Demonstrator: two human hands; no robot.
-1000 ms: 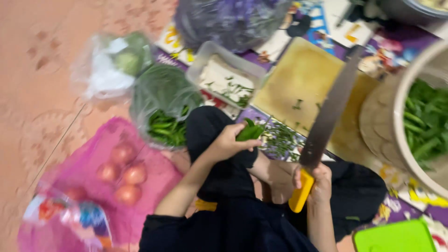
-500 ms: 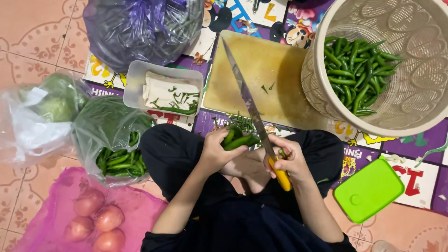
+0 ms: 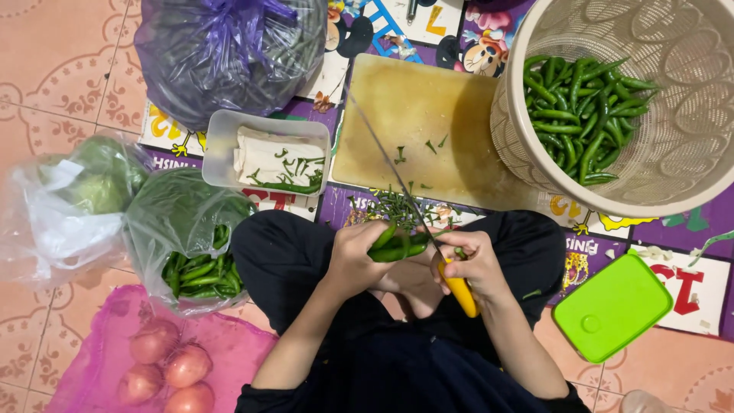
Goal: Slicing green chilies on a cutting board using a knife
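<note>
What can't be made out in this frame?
Head view:
- Purple bag: tinted, knotted plastic hides its contents.
- Onions: bottom edge cuts off the lowest.
- Chillies: left hand fingers cover their near ends.
- Knife: yellow handle mostly inside right hand.

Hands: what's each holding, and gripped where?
Left hand grips green chilies around their middle. Right hand holds a knife by its yellow handle.
</note>
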